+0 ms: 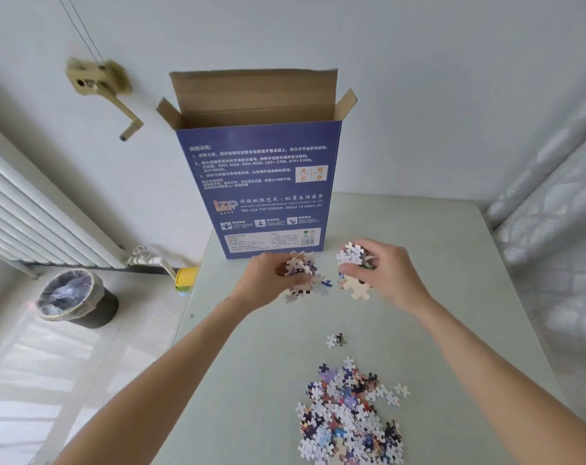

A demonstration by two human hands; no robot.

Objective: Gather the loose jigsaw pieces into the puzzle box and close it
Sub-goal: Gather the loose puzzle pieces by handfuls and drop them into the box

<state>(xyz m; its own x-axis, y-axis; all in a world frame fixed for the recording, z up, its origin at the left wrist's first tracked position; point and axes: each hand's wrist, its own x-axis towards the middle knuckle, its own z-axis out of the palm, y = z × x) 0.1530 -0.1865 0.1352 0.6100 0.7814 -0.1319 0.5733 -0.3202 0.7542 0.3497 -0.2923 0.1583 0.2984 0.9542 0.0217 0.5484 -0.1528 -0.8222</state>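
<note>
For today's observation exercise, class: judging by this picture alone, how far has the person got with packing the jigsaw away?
Done: the blue puzzle box stands upright with its flaps open; its inside is hidden. In hand: the left hand and right hand each hold a clump of pieces in front of the box. Left: a large pile of pieces and two strays still lie on the table, and the box is not yet closed.

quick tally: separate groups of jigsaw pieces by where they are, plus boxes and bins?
Handfuls held: 2, left hand and right hand
Big pile on table: 1
Small stray cluster: 1
Puzzle box, flaps open: 1
Trash bin: 1
Total: 6
</note>
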